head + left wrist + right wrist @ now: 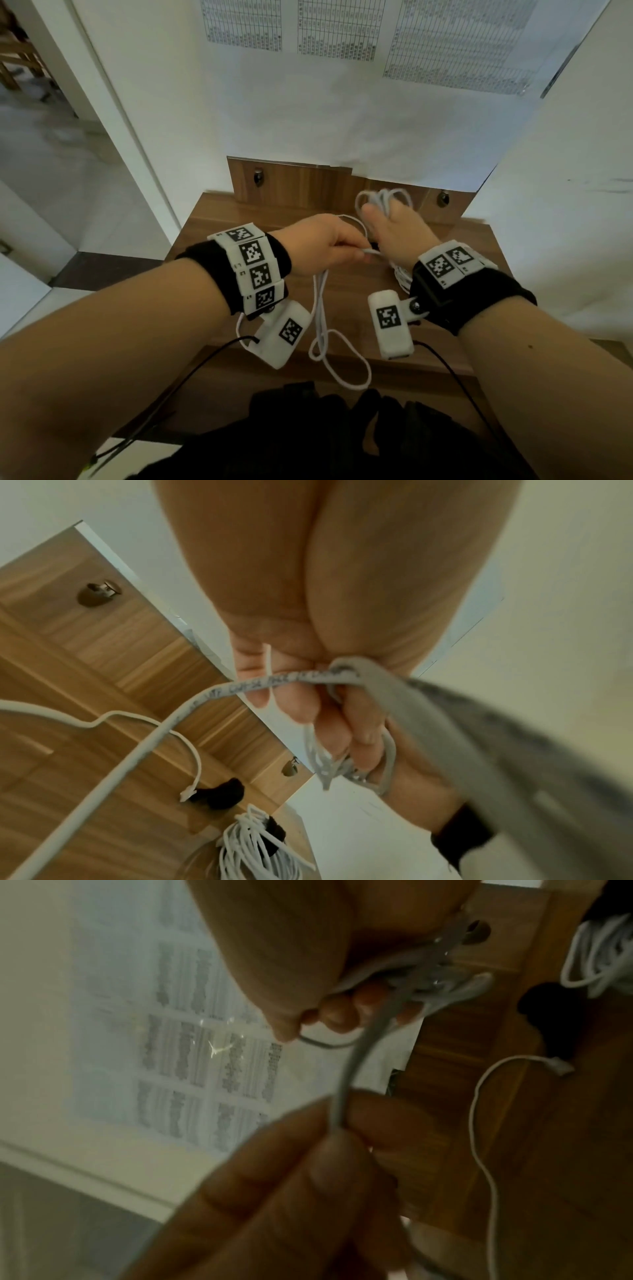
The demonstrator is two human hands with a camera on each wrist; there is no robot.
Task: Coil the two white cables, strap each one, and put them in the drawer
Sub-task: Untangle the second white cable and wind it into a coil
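Observation:
My right hand [381,209] holds up several loops of a white cable [383,198] above the back of the wooden tabletop [219,219]. My left hand [362,251] pinches the same cable just beside it, and the free length [321,325] trails down to a loop near the front edge. In the left wrist view the printed cable [240,688] runs across my fingers [260,693]. The second white cable [246,840] lies bundled on the table with a black strap round it. A loose black strap [222,794] lies by the cable's plug [186,794].
An upright wooden panel [308,185] with two knobs [257,178] stands at the back of the table. White walls close in on both sides, with printed sheets [335,31] taped above. Dark clothing [325,428] lies below the front edge.

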